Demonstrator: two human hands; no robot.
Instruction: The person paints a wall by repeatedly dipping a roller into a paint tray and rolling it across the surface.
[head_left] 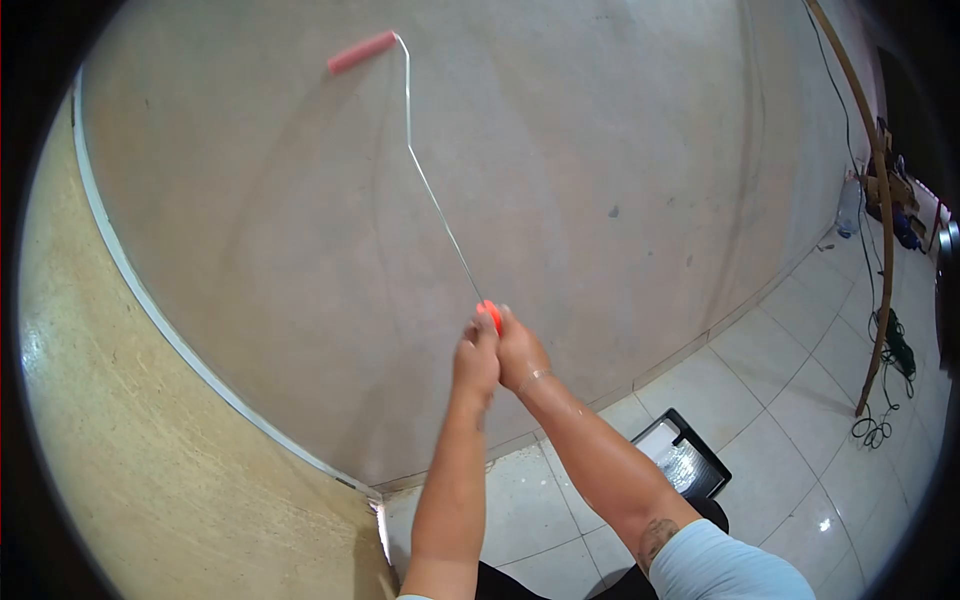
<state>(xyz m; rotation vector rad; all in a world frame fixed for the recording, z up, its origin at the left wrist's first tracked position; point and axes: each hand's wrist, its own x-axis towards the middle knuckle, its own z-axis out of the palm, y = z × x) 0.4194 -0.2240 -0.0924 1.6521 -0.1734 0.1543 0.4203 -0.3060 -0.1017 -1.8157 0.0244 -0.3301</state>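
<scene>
A paint roller (362, 52) with a pink sleeve and a long bent metal rod lies against the upper part of the wall (560, 200). Its orange-red handle (490, 314) is at the lower end of the rod. My left hand (477, 355) wraps round the handle from the left, and my right hand (521, 348) closes round it from the right, the two hands touching. Most of the handle is hidden inside my fingers. A thin bracelet is on my right wrist.
A black paint tray (716, 478) with pale paint stands on the white tiled floor (780, 450), near my right forearm. A wooden pole (880, 230), dark cables (872, 432) and a plastic bottle (849, 206) are at the right. A yellowish wall (120, 400) meets the corner at left.
</scene>
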